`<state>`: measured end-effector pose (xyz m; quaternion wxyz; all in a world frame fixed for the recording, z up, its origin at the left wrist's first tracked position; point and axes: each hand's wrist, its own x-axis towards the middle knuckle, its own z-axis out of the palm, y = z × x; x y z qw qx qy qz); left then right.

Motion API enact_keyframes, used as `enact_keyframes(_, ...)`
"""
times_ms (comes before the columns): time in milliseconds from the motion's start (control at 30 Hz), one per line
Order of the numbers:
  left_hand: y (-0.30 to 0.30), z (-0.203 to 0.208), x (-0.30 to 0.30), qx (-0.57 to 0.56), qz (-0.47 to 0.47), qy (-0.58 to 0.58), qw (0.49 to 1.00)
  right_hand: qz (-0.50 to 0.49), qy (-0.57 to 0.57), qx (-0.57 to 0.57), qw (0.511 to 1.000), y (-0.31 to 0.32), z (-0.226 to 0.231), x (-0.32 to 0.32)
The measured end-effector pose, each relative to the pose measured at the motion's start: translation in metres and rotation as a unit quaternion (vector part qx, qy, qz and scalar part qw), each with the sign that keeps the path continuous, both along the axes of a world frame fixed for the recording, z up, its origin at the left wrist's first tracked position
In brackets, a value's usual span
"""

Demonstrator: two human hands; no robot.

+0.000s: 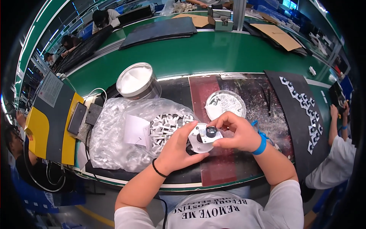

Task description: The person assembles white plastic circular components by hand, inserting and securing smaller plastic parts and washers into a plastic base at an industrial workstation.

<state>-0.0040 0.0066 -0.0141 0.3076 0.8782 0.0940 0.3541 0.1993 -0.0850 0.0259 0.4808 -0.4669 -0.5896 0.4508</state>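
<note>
Over the middle of the bench, my left hand (176, 146) grips a white plastic housing (199, 146) between thumb and fingers. My right hand (241, 133), with a blue band at its wrist, pinches a small white plate with a black round lens (211, 132). The plate lies against or just above the housing; I cannot tell whether they are joined. Left of my hands, a clear plastic bag (110, 143) holds many small white and grey parts (167, 126), with a white paper slip (136, 131) on it. Just beyond my right hand sits a round tub of white paste (228, 108).
A clear canister (149, 91) with white contents stands behind the bag. To the left are a yellow and grey machine (53, 120) and a phone (76, 118). At right, several lens plates (304, 100) lie on a black mat (286, 89), and a co-worker's arm (331, 133) is close by.
</note>
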Motion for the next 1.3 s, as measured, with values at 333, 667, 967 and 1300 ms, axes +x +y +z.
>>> enact_keyframes(333, 0.000, 0.001, 0.002, -0.011, 0.002, 0.001, 1.000, -0.045, 0.149, -0.009, 0.988, -0.003, -0.007, -0.002)
enact_keyframes(667, 0.000, 0.001, 0.002, -0.005, -0.001, 0.007, 1.000, -0.075, 0.047, 0.011, 0.996, -0.007, -0.008, 0.000)
enact_keyframes(967, -0.008, 0.001, 0.006, 0.018, 0.000, -0.006, 1.000, -0.113, 0.073, -0.059, 0.989, 0.000, -0.015, -0.024)
enact_keyframes(1300, -0.009, 0.002, 0.011, 0.134, 0.043, -0.055, 0.988, -0.151, 0.114, -0.050, 0.981, -0.005, -0.011, -0.033)
